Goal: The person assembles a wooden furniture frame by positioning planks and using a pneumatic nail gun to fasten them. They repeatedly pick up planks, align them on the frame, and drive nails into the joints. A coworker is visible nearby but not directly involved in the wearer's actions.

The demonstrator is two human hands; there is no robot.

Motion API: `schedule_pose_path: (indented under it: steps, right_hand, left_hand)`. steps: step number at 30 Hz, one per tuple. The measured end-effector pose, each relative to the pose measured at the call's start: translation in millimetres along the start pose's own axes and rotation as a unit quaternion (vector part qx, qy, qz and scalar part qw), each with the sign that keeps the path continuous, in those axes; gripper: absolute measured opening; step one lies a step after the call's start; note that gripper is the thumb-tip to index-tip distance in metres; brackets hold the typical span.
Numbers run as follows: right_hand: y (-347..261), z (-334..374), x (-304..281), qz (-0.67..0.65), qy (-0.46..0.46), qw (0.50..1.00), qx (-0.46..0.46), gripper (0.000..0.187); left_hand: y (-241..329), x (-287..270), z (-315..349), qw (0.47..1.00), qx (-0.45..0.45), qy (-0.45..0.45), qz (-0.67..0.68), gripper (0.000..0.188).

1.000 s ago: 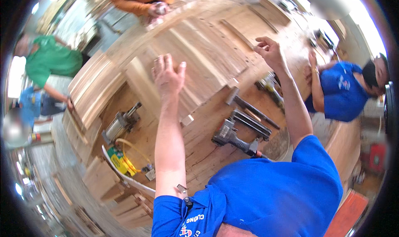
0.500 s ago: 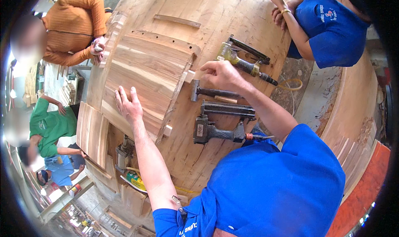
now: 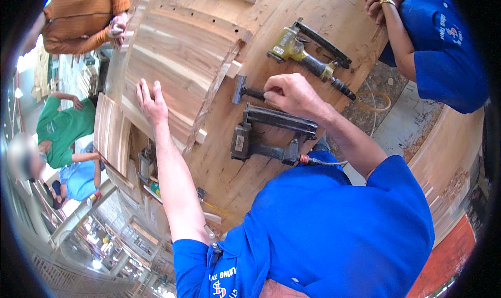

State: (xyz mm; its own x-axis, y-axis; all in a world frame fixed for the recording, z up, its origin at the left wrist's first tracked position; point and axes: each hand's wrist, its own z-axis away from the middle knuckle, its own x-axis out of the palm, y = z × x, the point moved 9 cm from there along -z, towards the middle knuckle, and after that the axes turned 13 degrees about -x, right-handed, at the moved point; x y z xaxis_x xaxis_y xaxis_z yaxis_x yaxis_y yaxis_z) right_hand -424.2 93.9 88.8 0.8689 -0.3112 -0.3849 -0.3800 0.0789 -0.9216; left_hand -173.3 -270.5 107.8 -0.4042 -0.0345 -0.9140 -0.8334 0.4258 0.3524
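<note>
Two hands on the workbench (image 3: 334, 16). Left hand (image 3: 151, 100) flat, fingers spread, pressing the curved wood panel (image 3: 177, 63). Right hand (image 3: 293, 93) closed around the hammer (image 3: 245, 90) handle, hammer lying between a yellow nail gun (image 3: 305, 52) and a black nail gun (image 3: 271, 136).

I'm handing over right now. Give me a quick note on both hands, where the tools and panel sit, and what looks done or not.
Left hand: flat, fingers spread, pressing on the curved wooden panel.
Right hand: closing on the hammer handle; the hammer lies on the workbench.
Black nail gun lies just below that hand, hose attached. Yellow nail gun lies above it.
Done: panel laid on the bench.
Left: hammer not yet lifted; both nail guns untouched.
</note>
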Motion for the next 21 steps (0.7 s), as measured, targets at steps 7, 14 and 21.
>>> schedule_pose_path:
  steps: [7, 14, 21]
  right_hand:
    - [-31.8, 48.1, 74.3, 0.081, -0.183, 0.975, -0.092, 0.018]
    - [-69.8, 79.0, 134.9, 0.189, -0.214, 0.953, -0.102, 0.025]
    - [-49.0, 90.1, 156.4, 0.196, -0.225, 0.954, -0.039, 0.046]
  left_hand:
    - [3.5, 0.4, -1.7, 1.0, -0.007, 0.008, -0.025, 0.078]
    - [-1.7, 1.5, -0.6, 0.997, 0.008, 0.058, -0.04, 0.072]
    - [7.4, -12.8, 9.4, 0.997, -0.062, 0.036, -0.009, 0.071]
